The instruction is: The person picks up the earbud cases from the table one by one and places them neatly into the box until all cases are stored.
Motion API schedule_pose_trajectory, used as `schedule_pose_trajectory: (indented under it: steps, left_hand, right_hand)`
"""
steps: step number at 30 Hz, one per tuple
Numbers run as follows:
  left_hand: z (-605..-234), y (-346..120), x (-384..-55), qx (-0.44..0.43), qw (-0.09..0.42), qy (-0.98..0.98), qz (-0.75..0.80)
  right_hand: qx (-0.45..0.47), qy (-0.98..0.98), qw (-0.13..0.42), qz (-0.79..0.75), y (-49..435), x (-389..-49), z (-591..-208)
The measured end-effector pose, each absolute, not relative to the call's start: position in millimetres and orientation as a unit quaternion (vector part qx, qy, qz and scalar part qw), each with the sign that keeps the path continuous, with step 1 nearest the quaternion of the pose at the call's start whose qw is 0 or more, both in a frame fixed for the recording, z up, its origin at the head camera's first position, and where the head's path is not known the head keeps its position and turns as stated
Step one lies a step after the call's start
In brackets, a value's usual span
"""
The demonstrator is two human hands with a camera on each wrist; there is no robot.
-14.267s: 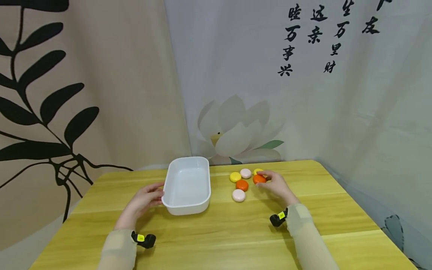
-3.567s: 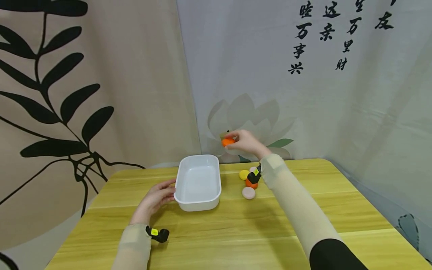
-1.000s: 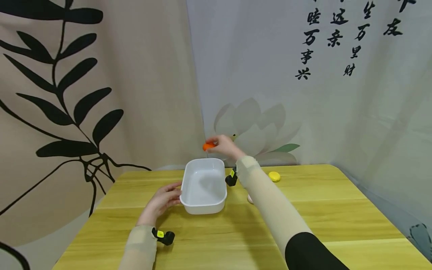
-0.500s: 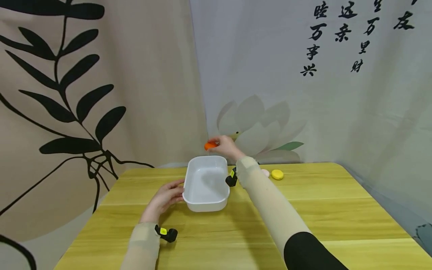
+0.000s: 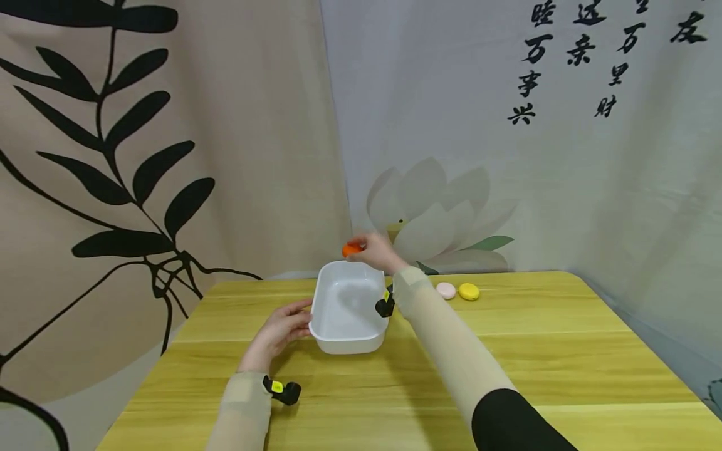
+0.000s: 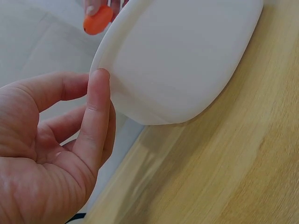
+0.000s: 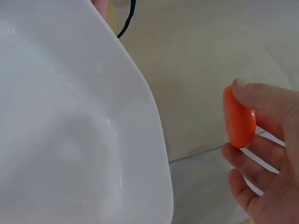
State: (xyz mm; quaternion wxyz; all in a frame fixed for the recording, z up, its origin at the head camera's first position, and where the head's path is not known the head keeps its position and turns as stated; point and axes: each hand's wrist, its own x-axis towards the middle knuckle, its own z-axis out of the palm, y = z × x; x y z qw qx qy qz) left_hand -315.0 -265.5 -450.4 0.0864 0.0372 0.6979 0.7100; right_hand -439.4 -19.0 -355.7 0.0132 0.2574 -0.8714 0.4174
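Observation:
A glossy orange rounded disc (image 5: 351, 250) is pinched between thumb and fingers of my right hand (image 5: 376, 252). The right wrist view has this orange disc (image 7: 239, 119) edge-on, apart from the white box's rim (image 7: 156, 121). In the head view the hand is raised at the far end of the white rectangular box (image 5: 346, 346). My left hand (image 5: 280, 329) touches the box's left wall with its fingers fairly straight; the left wrist view shows a fingertip (image 6: 99, 77) against the rim. A pale pink disc (image 5: 445, 290) and a yellow disc (image 5: 469, 292) lie right of the box.
The wooden table (image 5: 338, 407) ends just behind the box and discs. A printed cloth (image 5: 265, 156) hangs behind it. My right sleeve (image 5: 451, 338) crosses the table and covers part of it, where other discs lay in earlier frames.
My right hand took the orange disc from the table, lifted it and carried it left to the box's far end. Over the last half second it sinks slightly. The left hand stays at the box.

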Motion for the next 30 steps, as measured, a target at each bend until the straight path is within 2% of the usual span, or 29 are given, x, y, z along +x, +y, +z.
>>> schedule_pose_trajectory:
  steps: [30]
  left_hand:
    - [-452,-264,-315,0.025,0.086,0.695,0.713]
  right_hand:
    - [0.181,-0.84,-0.032,0.511,-37,-446,-402]
